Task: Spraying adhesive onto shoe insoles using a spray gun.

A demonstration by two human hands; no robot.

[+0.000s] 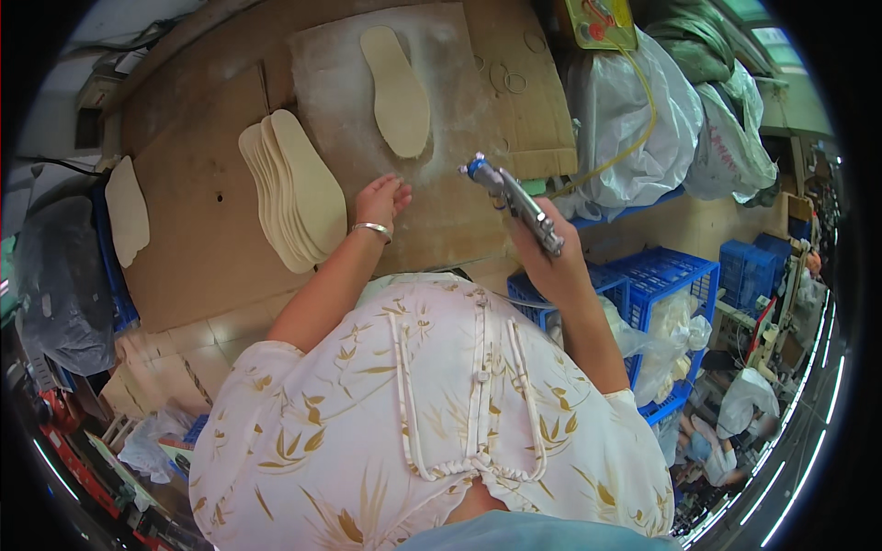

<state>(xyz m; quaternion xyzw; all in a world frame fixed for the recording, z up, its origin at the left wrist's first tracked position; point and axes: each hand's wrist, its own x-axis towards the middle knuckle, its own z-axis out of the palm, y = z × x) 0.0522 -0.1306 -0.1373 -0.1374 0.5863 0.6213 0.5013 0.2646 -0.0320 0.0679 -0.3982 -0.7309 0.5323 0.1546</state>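
My right hand (552,241) is wrapped round the handle of a silver spray gun (527,207), whose blue-ringed nozzle points up and left over the cardboard. A yellowish hose runs from near it up to the right. My left hand (386,200), with a bracelet at the wrist, hovers over the near side of the board; its fingers are curled in and nothing shows in them. Beyond it a single cream insole (398,94) lies flat on a whitened sheet (322,64). Left of my left hand, a fanned stack of cream insoles (299,193) rests on the brown cardboard (184,239).
Another pale insole-like piece (127,211) lies at the board's left edge. A yellow container (602,23) stands at the far right, above white plastic bags (634,129). Blue crates (675,266) holding bagged pale pieces stand to my right. A dark plastic bag (66,275) is at the left.
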